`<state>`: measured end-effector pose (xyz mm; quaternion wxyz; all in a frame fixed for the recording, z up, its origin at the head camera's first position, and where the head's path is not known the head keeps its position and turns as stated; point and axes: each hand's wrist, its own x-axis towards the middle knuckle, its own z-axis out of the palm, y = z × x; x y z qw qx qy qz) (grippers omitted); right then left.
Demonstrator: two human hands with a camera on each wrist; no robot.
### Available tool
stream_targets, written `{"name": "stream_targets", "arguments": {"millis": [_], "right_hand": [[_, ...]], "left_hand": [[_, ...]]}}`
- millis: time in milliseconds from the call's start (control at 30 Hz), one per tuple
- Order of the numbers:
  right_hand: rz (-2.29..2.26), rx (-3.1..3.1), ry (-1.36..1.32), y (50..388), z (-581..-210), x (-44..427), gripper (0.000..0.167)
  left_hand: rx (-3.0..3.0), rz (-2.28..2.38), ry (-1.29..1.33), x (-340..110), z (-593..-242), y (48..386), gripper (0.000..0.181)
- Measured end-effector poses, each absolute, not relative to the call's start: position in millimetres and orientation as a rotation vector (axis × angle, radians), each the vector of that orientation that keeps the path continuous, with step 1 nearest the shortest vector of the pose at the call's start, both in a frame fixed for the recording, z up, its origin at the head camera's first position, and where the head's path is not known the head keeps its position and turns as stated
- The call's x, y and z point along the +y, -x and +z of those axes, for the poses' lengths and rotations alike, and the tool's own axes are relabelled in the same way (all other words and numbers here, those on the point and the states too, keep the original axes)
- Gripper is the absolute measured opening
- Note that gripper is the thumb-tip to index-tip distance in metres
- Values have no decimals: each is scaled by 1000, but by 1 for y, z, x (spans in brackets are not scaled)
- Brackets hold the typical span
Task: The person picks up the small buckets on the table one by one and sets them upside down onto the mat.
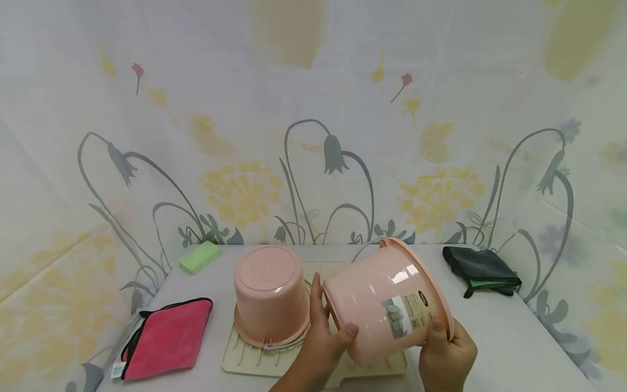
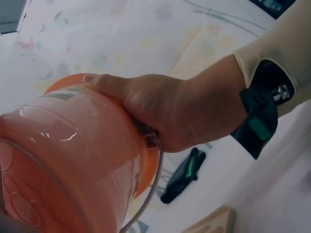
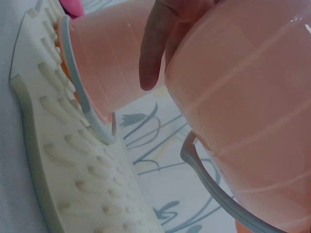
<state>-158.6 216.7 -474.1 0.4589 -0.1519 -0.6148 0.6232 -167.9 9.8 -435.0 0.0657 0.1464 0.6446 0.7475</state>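
A pink bucket, tilted on its side with its rim to the right, is held above the table by both hands. The left hand grips its base end, fingers against the bottom and thumb on the side. The right hand grips the rim end, its thumb near a printed label. The left wrist view shows the bucket's underside and a loose grey handle. Another pink bucket stands upside down on a cream ridged mat, left of the held one.
A green sponge lies at the back left. Nearer on the left is a pink cloth with black edging. A folded dark cloth with some green lies at the back right. Flower-printed sheeting rises behind the white table.
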Motion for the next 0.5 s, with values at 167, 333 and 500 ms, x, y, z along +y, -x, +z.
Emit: {"name": "stream_targets", "arguments": {"millis": [167,333,500], "right_hand": [[1623,-1397,294,158,-475,216,24],[1825,-1151,43,159,-475,215,13],[1881,-1070,-80,162,-478,216,15]], "left_hand": [[1810,2294,-422,14,-438,167,124],[1654,2340,-383,15,-436,167,116],[1621,2360,-326,18,-434,167,113]]}}
